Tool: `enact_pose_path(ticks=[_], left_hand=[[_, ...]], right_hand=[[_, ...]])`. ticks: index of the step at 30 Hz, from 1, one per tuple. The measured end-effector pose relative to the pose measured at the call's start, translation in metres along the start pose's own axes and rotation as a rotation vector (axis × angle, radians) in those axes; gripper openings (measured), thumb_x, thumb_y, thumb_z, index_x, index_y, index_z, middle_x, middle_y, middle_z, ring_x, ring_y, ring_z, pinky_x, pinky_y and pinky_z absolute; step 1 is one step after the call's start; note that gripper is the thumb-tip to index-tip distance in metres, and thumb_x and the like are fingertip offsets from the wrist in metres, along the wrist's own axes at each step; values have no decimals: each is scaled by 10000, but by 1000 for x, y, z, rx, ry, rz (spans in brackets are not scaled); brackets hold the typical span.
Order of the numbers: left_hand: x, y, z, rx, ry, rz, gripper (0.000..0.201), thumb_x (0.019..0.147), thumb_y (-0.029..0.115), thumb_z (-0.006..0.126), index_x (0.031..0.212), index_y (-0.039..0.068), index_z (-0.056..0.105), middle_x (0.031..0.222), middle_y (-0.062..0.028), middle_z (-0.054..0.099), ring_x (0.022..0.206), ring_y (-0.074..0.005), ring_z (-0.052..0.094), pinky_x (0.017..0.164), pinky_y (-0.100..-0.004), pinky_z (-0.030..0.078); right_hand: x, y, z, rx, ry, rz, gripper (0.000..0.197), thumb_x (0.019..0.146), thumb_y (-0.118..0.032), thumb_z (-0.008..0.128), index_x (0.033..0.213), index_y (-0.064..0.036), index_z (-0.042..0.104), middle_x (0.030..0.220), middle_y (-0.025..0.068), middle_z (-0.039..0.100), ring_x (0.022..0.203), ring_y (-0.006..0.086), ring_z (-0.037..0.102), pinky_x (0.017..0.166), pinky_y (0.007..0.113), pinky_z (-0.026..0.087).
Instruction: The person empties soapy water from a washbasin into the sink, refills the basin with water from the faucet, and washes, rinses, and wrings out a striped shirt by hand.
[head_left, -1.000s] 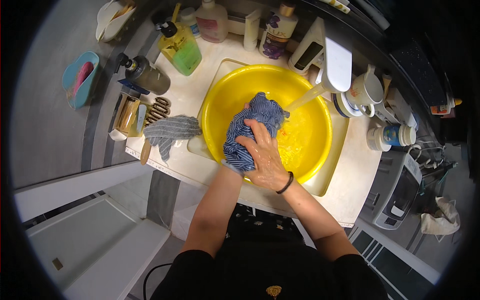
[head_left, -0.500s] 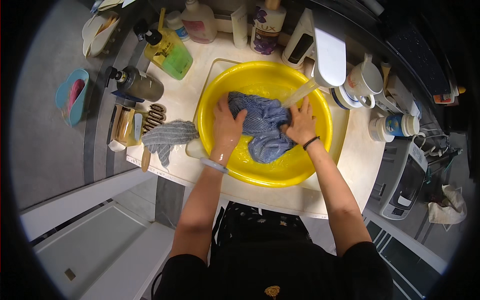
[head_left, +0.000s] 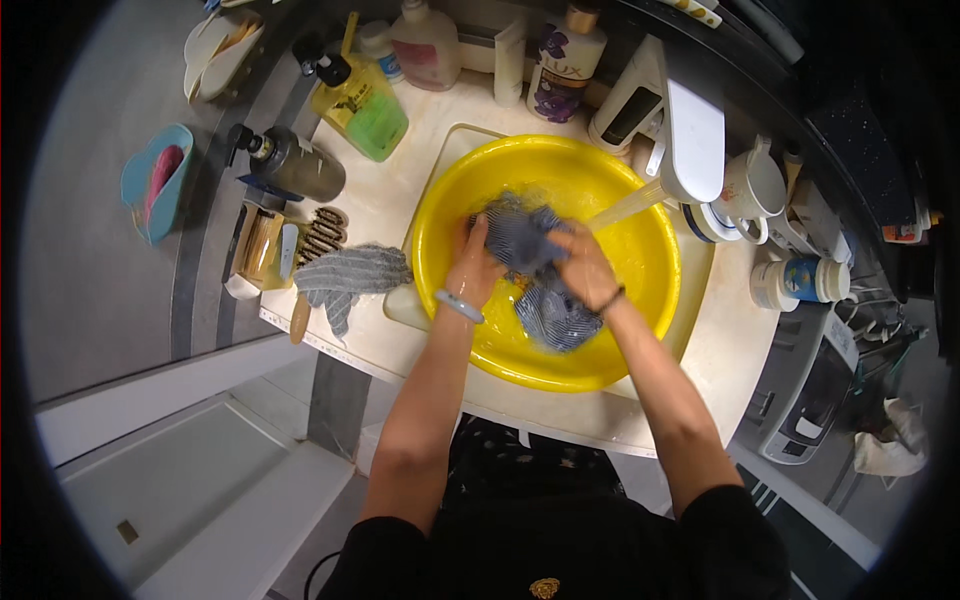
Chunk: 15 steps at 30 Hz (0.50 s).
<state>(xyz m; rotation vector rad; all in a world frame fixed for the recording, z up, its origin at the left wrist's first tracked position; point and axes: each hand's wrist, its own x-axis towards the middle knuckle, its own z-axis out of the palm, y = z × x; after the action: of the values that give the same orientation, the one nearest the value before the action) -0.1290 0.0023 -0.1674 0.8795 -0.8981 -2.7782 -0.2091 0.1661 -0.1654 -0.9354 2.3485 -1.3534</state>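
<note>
A wet blue-and-white striped cloth (head_left: 556, 316) is bunched up inside a yellow plastic basin (head_left: 462, 355). My left hand (head_left: 477, 266) grips the cloth's left side, its thumb toward the middle. On the other side my right hand (head_left: 586, 268) has its fingers closed on the upper right of the cloth, slightly smeared by motion. Part of the cloth hangs between and below the hands into the shallow water. A stream of water runs from the white faucet (head_left: 697, 140) into the basin beside my right hand. Whether the cloth is a garment cannot be made out.
On the counter (head_left: 400, 195) left of the basin lie a grey cloth (head_left: 352, 275) and a hairbrush (head_left: 322, 232). Pump bottles (head_left: 362, 112) and a tube (head_left: 509, 65) line the back. A mug (head_left: 752, 185) and white jars (head_left: 800, 282) stand at the right.
My hands have gathered the cloth and lifted its upper part closer together; before, they lay spread on its sides. The whole view has shifted slightly.
</note>
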Motion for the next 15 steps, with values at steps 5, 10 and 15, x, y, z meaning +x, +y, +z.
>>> enact_pose_path(ticks=[5, 10, 15], left_hand=[[-6, -10, 17, -345, -408, -343, 520, 938, 491, 411, 1316, 134, 417, 1332, -99, 441, 1141, -251, 517, 940, -424, 447], [-43, -12, 62, -396, -89, -71, 382, 938, 324, 460, 1179, 37, 534, 1061, -103, 624, 982, -254, 605, 901, -332, 472], [-31, -23, 47, -45, 81, -26, 337, 913, 245, 505, 1150, 9, 545, 1062, -110, 619, 985, -264, 597, 895, -317, 465]], right_hand=[[-45, -132, -3, -93, -44, -353, 217, 644, -44, 629, 854, -96, 647, 1173, 195, 524, 1074, 390, 472, 908, 463, 387], [-30, -135, 21, -326, 229, -113, 223, 725, -170, 652, 931, -93, 613, 1178, 203, 524, 1031, 407, 514, 783, 433, 466], [6, -52, 0, -191, 349, 213, 297, 845, -298, 569, 954, -21, 580, 884, 259, 599, 848, 421, 580, 727, 486, 466]])
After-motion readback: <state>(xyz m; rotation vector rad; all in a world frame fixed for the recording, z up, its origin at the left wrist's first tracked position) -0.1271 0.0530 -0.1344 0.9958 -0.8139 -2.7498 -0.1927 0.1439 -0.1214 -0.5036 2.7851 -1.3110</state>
